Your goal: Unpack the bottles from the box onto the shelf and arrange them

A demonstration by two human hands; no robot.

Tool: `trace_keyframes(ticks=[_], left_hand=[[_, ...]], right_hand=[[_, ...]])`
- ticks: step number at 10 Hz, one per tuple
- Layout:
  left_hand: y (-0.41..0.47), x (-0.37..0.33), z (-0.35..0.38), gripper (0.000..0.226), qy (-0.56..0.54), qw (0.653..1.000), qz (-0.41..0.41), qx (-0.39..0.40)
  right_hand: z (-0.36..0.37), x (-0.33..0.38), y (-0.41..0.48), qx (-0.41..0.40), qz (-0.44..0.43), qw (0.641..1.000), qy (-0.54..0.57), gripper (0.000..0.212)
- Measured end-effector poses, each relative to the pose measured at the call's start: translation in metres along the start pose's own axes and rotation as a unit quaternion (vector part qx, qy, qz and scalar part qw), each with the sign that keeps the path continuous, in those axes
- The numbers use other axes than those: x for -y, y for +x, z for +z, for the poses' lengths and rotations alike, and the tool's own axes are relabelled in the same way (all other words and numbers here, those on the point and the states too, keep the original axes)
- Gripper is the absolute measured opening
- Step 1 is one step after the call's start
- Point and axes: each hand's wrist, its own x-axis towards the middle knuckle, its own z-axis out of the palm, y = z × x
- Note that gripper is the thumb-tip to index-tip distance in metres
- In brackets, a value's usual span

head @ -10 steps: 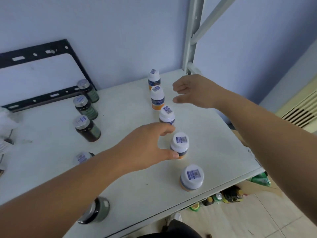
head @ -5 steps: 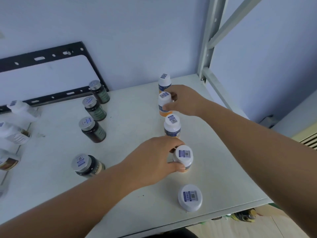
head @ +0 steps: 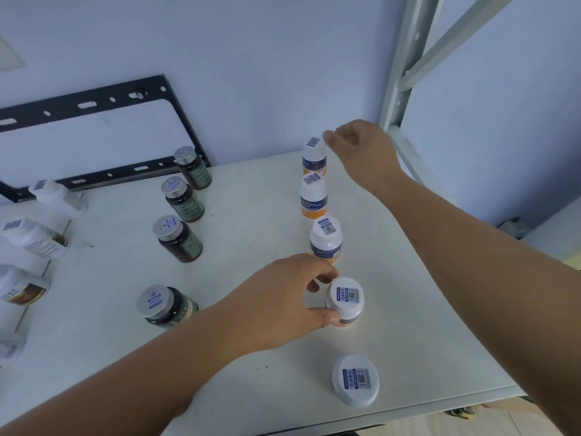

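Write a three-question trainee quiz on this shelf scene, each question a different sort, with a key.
1. True or false: the left hand grips the second white-capped bottle from the front at its side.
2. How many dark bottles with silver caps stand on the shelf? A) two B) four C) six
3. Fill in: the right hand touches the bottle at the ____ end of the white-capped row.

Key
1. True: thumb and fingers close around it.
2. B: they form a column left of the white-capped row, the nearest one by the left forearm.
3. Far, nearest the wall.
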Motion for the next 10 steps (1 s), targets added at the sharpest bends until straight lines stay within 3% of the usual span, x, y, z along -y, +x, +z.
trace_keyframes(ticks=[2, 3, 8, 10], left_hand=[[-0.002, 0.000, 0.001, 0.051, -0.009, 1.000, -0.002, -0.009], [-0.001, -0.002, 0.003, 0.049, -0.009, 1.000, 0.002, -0.012], [-0.002, 0.001, -0.003, 0.047, -0.013, 1.000, 0.014, -0.009], [-0.016, 0.021, -0.030, 0.048, 0.007, 1.000, 0.012, -0.020]], right_hand=[[0.017, -0.015, 0.028, 0.199, 0.004, 0.977, -0.069, 0.041], [0.026, -0.015, 0.035, 0.210, -0.012, 0.973, -0.098, 0.019], [0.030, -0.010, 0.039, 0.216, -0.014, 0.967, -0.134, 0.036], [0.010, 0.010, 0.026, 0.148, -0.005, 0.974, -0.170, 0.049]])
